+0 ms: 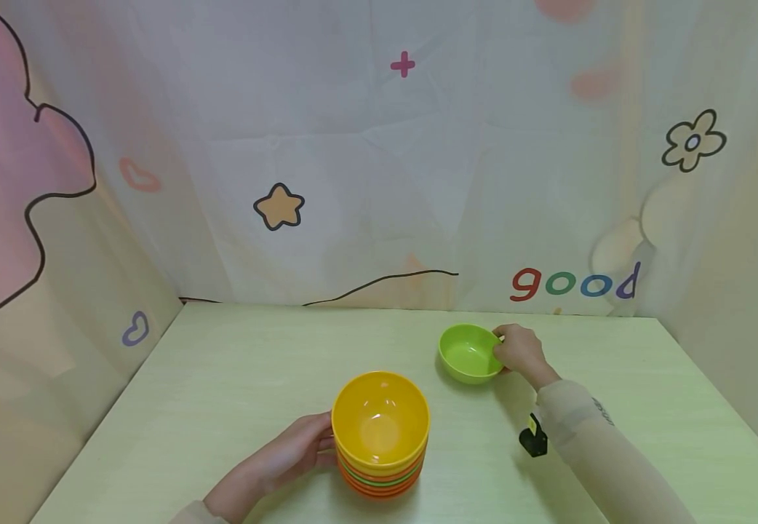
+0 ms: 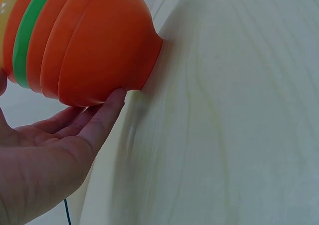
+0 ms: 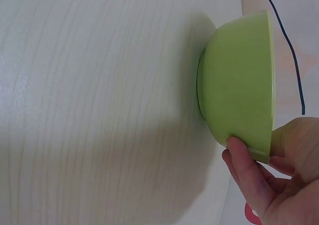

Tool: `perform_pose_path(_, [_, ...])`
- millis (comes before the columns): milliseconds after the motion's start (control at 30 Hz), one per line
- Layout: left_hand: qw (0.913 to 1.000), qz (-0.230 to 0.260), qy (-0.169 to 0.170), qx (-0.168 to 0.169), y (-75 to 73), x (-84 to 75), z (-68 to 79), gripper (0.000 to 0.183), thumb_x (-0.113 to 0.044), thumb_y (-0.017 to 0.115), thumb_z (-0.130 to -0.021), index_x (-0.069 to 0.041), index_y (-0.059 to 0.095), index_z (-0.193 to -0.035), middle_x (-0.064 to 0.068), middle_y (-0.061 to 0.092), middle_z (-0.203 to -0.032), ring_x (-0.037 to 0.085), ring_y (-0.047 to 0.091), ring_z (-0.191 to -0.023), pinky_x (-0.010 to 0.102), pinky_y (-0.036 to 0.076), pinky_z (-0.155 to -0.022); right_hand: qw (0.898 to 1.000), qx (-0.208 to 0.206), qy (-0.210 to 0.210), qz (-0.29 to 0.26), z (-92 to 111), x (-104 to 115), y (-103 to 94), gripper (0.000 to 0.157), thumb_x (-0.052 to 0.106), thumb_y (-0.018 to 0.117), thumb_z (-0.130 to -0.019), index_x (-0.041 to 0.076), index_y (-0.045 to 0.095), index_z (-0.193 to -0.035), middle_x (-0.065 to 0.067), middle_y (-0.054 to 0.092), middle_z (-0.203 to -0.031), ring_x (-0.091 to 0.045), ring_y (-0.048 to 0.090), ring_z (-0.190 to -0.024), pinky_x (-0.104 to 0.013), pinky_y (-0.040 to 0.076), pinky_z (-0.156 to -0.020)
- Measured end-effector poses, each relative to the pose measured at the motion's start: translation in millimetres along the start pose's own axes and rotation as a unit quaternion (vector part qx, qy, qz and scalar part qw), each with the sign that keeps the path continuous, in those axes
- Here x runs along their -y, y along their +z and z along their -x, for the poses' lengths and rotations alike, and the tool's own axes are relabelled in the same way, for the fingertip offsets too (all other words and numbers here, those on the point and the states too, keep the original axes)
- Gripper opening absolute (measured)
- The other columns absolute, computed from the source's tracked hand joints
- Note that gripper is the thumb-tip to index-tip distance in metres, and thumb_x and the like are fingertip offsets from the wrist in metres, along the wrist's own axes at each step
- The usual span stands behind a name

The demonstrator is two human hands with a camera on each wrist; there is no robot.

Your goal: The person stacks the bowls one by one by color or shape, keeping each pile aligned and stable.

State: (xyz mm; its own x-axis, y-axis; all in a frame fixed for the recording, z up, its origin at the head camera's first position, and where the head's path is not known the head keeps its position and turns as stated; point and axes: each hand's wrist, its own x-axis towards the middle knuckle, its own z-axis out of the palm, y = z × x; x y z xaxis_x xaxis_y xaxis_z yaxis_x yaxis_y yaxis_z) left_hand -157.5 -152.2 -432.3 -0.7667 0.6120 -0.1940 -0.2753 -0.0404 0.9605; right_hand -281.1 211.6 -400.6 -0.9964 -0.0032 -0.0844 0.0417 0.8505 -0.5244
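A light green bowl (image 1: 469, 354) sits upright toward the back of the table. My right hand (image 1: 519, 353) pinches its right rim, thumb over the inside and fingers against the outer wall (image 3: 239, 80). Nearer to me stands a stack of nested bowls (image 1: 381, 437) with a yellow bowl on top. Below the yellow one, orange rims and a green rim show, and the lowest bowl (image 2: 109, 46) is orange. Against the stack's left side rests my left hand (image 1: 297, 447), its fingers (image 2: 107, 113) extended along the lowest bowl's wall.
The pale wood-grain table (image 1: 222, 378) runs back to a printed curtain (image 1: 353, 160) with a star, a flower and the word "good". More curtain hangs at both sides. A small black device (image 1: 534, 437) hangs at my right wrist, beside the sleeve (image 1: 595, 444).
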Motion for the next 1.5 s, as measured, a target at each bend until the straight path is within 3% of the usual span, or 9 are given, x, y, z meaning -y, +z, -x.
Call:
perform_pose_path(500, [1.0, 0.0, -0.001, 0.004, 0.2, 0.0, -0.1, 0.064, -0.048, 0.039, -0.095, 0.002, 0.04, -0.135, 0.01, 0.055, -0.127, 0.018, 0.054, -0.112, 0.038, 0.047, -0.093, 1.0, 0.004, -0.004, -0.011, -2, -5, -5.7, 0.041, -0.002, 0.046, -0.08, -0.011, 0.053, -0.12, -0.027, 0.061, -0.099, -0.014, 0.061, -0.051, -0.032, 0.055, -0.054])
perform_pose_path(733, [1.0, 0.0, -0.003, 0.002, 0.6, -0.1, -0.4, 0.063, -0.048, 0.04, -0.095, 0.001, 0.041, -0.135, 0.009, 0.055, -0.127, 0.018, 0.055, -0.111, 0.038, 0.047, -0.092, 1.0, -0.001, -0.031, -0.002, 1, -2, -7.7, 0.039, -0.001, 0.046, -0.082, -0.011, 0.054, -0.119, -0.028, 0.062, -0.1, -0.015, 0.063, -0.051, -0.032, 0.055, -0.051])
perform_pose_path(1500, [1.0, 0.003, -0.002, 0.003, -0.1, -1.4, 0.1, 0.062, -0.046, 0.041, -0.095, 0.003, 0.042, -0.134, 0.007, 0.057, -0.123, 0.017, 0.056, -0.109, 0.037, 0.048, -0.092, 0.99, 0.029, -0.14, 0.023, 29, 50, -39.2, 0.032, 0.002, 0.053, -0.085, -0.007, 0.058, -0.115, -0.022, 0.064, -0.091, -0.013, 0.06, -0.052, -0.028, 0.053, -0.049])
